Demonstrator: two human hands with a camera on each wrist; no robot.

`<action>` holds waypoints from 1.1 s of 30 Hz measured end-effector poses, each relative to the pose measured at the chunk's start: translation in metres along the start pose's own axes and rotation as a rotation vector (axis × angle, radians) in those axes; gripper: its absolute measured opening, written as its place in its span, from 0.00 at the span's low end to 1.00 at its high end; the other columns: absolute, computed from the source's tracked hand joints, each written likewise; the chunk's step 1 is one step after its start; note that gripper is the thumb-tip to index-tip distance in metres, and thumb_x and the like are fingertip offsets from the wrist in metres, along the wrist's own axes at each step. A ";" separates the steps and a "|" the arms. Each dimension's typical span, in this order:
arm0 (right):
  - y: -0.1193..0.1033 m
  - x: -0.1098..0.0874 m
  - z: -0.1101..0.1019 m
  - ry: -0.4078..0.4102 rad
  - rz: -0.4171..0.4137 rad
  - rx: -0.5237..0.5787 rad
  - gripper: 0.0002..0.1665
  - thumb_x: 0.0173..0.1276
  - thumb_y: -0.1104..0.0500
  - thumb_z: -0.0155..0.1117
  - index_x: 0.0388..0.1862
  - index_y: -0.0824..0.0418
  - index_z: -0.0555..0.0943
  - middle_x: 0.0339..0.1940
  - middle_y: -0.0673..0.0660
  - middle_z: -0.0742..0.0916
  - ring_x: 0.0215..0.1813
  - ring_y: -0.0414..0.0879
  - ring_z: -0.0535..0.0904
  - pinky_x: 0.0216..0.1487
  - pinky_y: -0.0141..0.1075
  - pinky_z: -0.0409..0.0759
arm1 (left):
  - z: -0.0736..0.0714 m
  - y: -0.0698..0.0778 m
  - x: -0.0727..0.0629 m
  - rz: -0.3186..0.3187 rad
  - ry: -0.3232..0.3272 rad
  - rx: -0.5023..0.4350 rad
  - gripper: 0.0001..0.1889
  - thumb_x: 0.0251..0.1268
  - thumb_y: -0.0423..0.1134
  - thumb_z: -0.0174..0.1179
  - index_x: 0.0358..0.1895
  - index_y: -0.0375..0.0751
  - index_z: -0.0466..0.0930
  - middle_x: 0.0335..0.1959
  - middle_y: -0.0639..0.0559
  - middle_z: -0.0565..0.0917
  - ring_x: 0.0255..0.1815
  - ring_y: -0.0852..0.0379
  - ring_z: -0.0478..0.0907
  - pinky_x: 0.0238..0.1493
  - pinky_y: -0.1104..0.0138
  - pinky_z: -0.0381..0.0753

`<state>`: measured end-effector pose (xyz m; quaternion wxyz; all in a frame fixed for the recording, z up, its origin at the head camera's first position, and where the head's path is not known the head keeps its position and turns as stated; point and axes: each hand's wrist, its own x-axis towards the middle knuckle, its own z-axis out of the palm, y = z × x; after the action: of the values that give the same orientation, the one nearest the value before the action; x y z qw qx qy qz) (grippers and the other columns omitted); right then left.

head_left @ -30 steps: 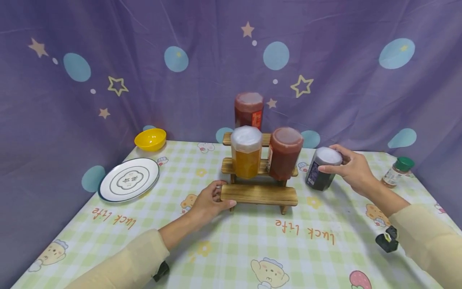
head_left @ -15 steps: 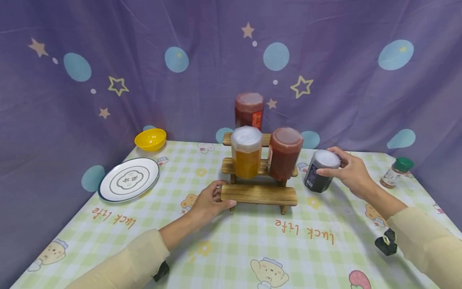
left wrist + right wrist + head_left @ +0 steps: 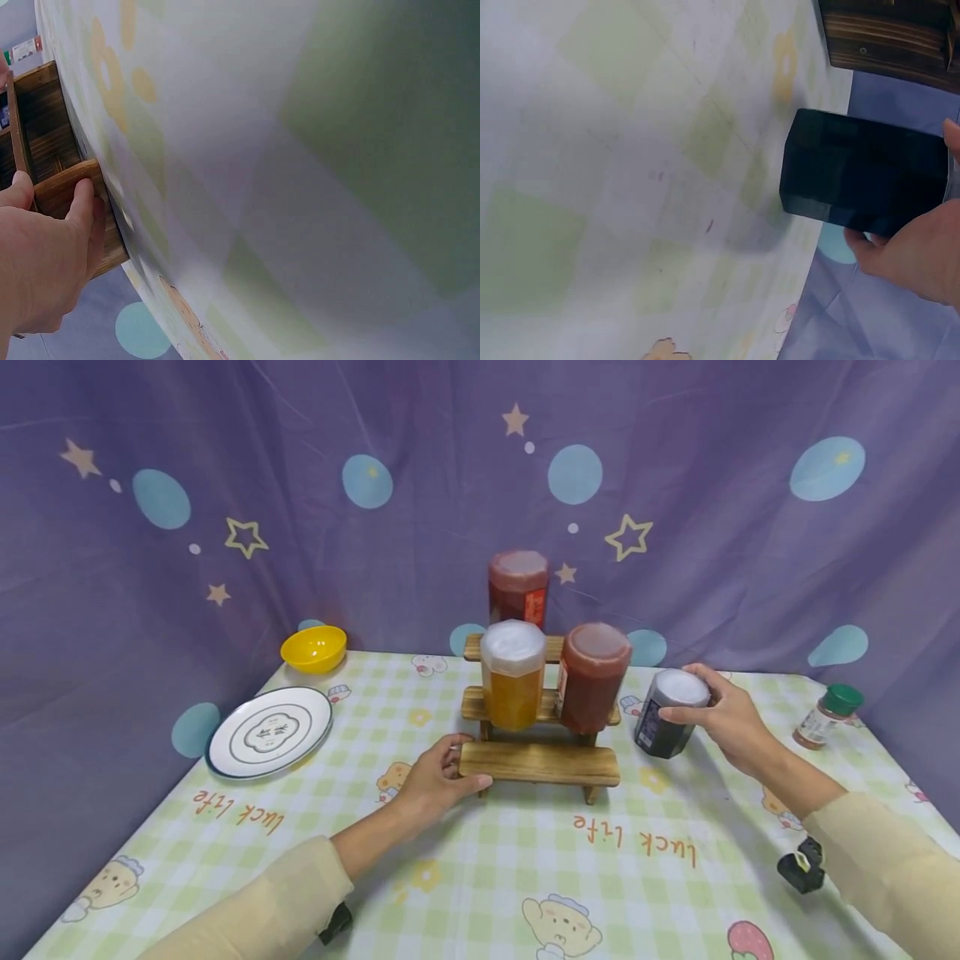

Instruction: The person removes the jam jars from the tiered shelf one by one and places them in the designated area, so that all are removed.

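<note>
My right grip [image 3: 729,720] curls round the upper part of the dark, faceted jar with a whitish top [image 3: 664,735], just right of the 3-tier brown wooden rack [image 3: 538,763]; whether its base touches the tabletop [image 3: 480,860] I cannot tell. My left grip [image 3: 438,781] clasps the rack's lower left end, probably stiff, steady wood. The jar seems full, so likely weighty, rigid and slick, best taken by opposite flat sides.

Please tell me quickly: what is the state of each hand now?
Left hand: gripping the rack by one end.
Right hand: holding the dark jar.
</note>
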<state>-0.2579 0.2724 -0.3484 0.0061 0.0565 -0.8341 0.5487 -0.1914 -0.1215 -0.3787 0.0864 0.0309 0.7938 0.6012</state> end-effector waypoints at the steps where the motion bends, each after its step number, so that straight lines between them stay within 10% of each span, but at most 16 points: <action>1: -0.002 0.000 -0.001 -0.023 0.016 0.022 0.44 0.62 0.53 0.71 0.71 0.58 0.60 0.63 0.62 0.69 0.59 0.48 0.69 0.52 0.30 0.73 | 0.000 0.000 0.000 0.001 0.002 0.001 0.33 0.57 0.36 0.70 0.65 0.44 0.67 0.48 0.46 0.78 0.39 0.56 0.76 0.38 0.65 0.78; 10: -0.037 0.010 -0.035 -0.112 0.041 0.136 0.49 0.71 0.56 0.61 0.80 0.54 0.42 0.78 0.66 0.50 0.76 0.61 0.47 0.74 0.53 0.43 | 0.000 0.001 0.001 -0.001 -0.002 0.007 0.33 0.57 0.37 0.70 0.66 0.44 0.66 0.48 0.46 0.76 0.36 0.56 0.71 0.34 0.67 0.74; 33: -0.142 0.039 -0.003 -0.123 -0.132 -0.075 0.48 0.63 0.46 0.68 0.77 0.51 0.56 0.75 0.60 0.63 0.74 0.56 0.59 0.70 0.56 0.57 | -0.001 -0.001 0.001 -0.001 -0.011 -0.017 0.33 0.57 0.38 0.70 0.66 0.45 0.66 0.50 0.46 0.79 0.46 0.54 0.79 0.44 0.63 0.80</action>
<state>-0.2823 0.2156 -0.2147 -0.0071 0.1447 -0.8473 0.5110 -0.1928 -0.1226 -0.3800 0.0911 0.0330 0.7882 0.6078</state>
